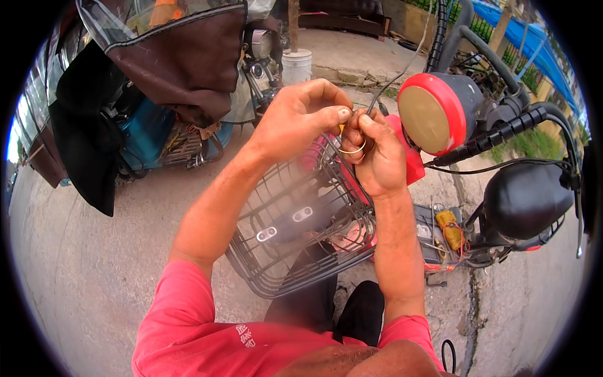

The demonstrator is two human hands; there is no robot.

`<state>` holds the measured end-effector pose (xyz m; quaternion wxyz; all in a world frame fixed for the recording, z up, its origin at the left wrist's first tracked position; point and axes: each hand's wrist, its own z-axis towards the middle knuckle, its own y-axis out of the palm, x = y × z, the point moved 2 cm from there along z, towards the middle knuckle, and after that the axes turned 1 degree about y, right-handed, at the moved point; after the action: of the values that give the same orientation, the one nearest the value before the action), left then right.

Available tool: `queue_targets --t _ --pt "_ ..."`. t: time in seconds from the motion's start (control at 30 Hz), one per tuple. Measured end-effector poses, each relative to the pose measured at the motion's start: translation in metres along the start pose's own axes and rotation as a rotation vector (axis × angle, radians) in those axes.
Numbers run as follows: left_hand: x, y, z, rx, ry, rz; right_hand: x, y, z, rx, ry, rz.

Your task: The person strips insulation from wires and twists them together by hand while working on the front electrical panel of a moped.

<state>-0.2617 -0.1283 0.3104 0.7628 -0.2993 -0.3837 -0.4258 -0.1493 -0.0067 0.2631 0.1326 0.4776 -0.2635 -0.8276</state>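
Both of my hands are raised over a black wire basket (295, 276), their fingertips meeting just left of a red-rimmed round headlight (424, 114). My left hand (306, 119) pinches with thumb and index finger at the end of a thin wire; the exact spot is too small to make out. In my right hand (382, 151), the curled fingers grip a dark cable (392, 80) that rises toward the upper right. A thin yellow wire (362, 149) loops out beside the right palm. The joint between cable and wire is hidden by my fingers.
A red electric scooter stands to the right, with handlebar (496, 138), black rounded seat (527, 198) and a yellow object (449, 229) on its footboard. At left is a teal vehicle (147, 135) under a brown cover (182, 69). A white bucket (296, 66) stands behind.
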Motion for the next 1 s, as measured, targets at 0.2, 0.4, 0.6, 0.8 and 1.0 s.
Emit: queue_targets --t 0.2,0.4,0.6,0.8,1.0 --pt "-0.001 -0.001 -0.001 -0.036 -0.026 -0.087 0.003 0.007 0.000 0.103 -0.067 -0.109" --pt "-0.006 0.003 0.000 -0.042 0.036 -0.131 0.000 0.004 -0.001 -0.034 0.019 0.033" --pt "-0.007 0.004 0.000 -0.035 0.151 0.019 0.002 0.001 -0.001 -0.082 0.065 0.158" --pt "-0.009 -0.003 0.001 -0.047 0.413 0.296 0.004 0.005 0.000 -0.016 0.032 0.089" --pt "-0.007 0.002 -0.002 -0.081 -0.007 0.029 0.005 0.007 -0.003 0.076 -0.055 -0.138"
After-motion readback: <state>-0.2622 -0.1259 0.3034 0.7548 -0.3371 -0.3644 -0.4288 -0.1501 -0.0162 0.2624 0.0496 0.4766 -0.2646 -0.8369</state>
